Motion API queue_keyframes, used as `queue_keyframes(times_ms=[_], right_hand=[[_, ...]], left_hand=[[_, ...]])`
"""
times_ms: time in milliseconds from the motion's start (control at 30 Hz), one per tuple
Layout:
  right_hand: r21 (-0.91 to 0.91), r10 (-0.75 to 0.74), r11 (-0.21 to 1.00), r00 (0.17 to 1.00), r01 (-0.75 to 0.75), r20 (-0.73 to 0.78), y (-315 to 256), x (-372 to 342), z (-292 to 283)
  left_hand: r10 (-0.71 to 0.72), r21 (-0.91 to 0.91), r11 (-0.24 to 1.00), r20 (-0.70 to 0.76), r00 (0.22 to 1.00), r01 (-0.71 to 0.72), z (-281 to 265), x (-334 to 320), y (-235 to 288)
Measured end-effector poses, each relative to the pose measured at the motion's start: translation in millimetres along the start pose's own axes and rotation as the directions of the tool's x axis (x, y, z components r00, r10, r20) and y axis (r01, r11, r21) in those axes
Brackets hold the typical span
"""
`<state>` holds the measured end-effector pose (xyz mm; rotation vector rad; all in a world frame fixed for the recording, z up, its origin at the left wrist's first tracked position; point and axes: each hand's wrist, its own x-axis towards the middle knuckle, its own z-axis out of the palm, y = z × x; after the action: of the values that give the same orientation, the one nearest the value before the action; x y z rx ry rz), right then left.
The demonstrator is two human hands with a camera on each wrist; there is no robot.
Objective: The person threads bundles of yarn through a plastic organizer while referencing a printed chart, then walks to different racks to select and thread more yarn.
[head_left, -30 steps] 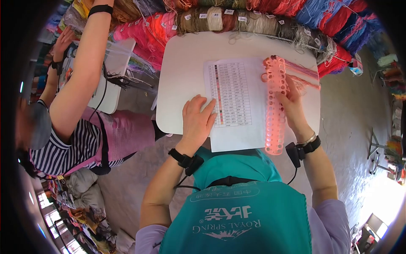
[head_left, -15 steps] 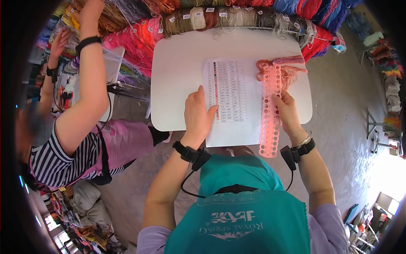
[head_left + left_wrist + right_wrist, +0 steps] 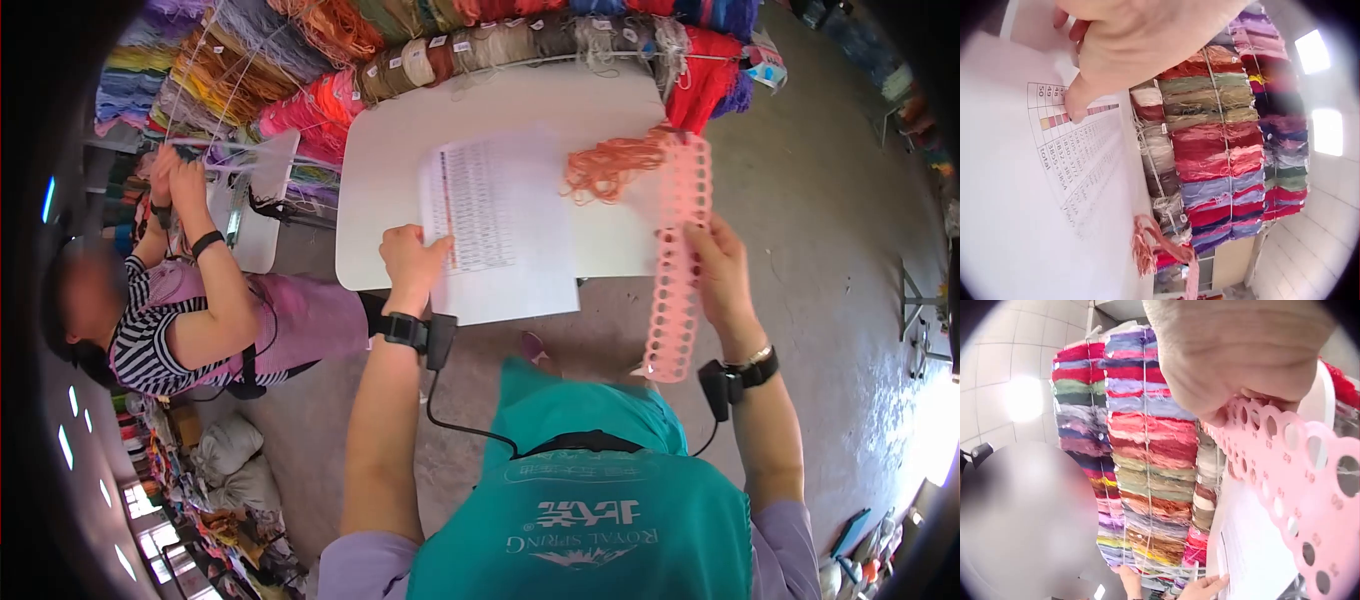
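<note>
My left hand (image 3: 410,265) pinches the left edge of a printed paper sheet (image 3: 535,292), its thumb lying on the chart's column of colour swatches. In the left wrist view that thumb covers part of the numbered rows on the chart (image 3: 1054,147). My right hand (image 3: 722,270) grips a long pink plastic thread organizer (image 3: 671,330) by its right edge. Holes run down both sides of the organizer, and printed numbers show beside them in the right wrist view. Orange-pink thread (image 3: 612,165) hangs from its far end, trailing left over the table.
Beneath the sheet is a white table (image 3: 390,140) with rounded corners. Behind it stand racks of tagged, coloured thread skeins (image 3: 490,48). To the left, another person (image 3: 200,310) in a striped top has both hands up at a second table (image 3: 262,215).
The organizer and its thread have swung right, away from the paper. The sheet has shifted left with my left hand. The other person's hands have come together.
</note>
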<state>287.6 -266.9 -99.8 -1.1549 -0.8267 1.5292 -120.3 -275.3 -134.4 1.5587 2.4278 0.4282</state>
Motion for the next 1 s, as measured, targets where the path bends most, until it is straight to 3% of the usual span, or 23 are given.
queue_keyframes(times_ms=[67, 133, 200, 233, 333, 533, 633, 733, 767, 867, 1000], right_hand=[[-0.049, -0.029, 0.998, 0.999, 0.027, -0.043, -24, -6, -55], [-0.121, -0.038, 0.992, 0.997, 0.03, -0.064, -36, -7, -128], [-0.148, -0.057, 0.988, 0.994, 0.043, -0.095, -50, -10, -188], [-0.14, -0.077, 0.988, 0.987, 0.058, -0.138, -56, -13, -214], [-0.128, -0.138, 0.986, 0.959, 0.11, -0.246, -75, -16, -284], [-0.258, -0.255, 0.953, 0.875, 0.156, -0.412, -106, -19, -410], [-0.355, -0.291, 0.926, 0.843, 0.129, -0.452, -107, -11, -454], [-0.428, -0.353, 0.897, 0.761, 0.11, -0.544, -122, 6, -476], [-0.422, -0.296, 0.904, 0.806, 0.064, -0.512, -120, 11, -502], [-0.177, -0.176, 0.98, 0.812, 0.09, -0.557, -134, 32, -526], [-0.013, -0.016, 1.0, 0.768, 0.009, -0.641, -164, 68, -564]], left_hand=[[-0.121, -0.056, 0.99, 0.153, 0.981, 0.131, -5, 6, 7], [-0.054, -0.362, 0.925, 0.169, 0.984, 0.113, 8, 5, -2], [-0.002, -0.638, 0.754, 0.237, 0.972, 0.157, 11, -2, 15], [0.005, -0.768, 0.584, 0.329, 0.944, 0.264, 4, -15, 51], [0.099, -0.886, 0.403, 0.29, 0.952, 0.228, 10, -46, 136], [0.333, -0.904, 0.349, 0.367, 0.869, 0.248, 67, -85, 311], [0.437, -0.893, 0.377, 0.405, 0.803, 0.245, 104, -83, 385], [0.518, -0.892, 0.316, 0.449, 0.728, 0.324, 143, -69, 459], [0.571, -0.894, 0.294, 0.448, 0.688, 0.338, 157, -59, 481], [0.655, -0.868, 0.268, 0.482, 0.582, 0.417, 194, -34, 555], [0.717, -0.837, 0.305, 0.516, 0.469, 0.455, 241, 12, 663]])
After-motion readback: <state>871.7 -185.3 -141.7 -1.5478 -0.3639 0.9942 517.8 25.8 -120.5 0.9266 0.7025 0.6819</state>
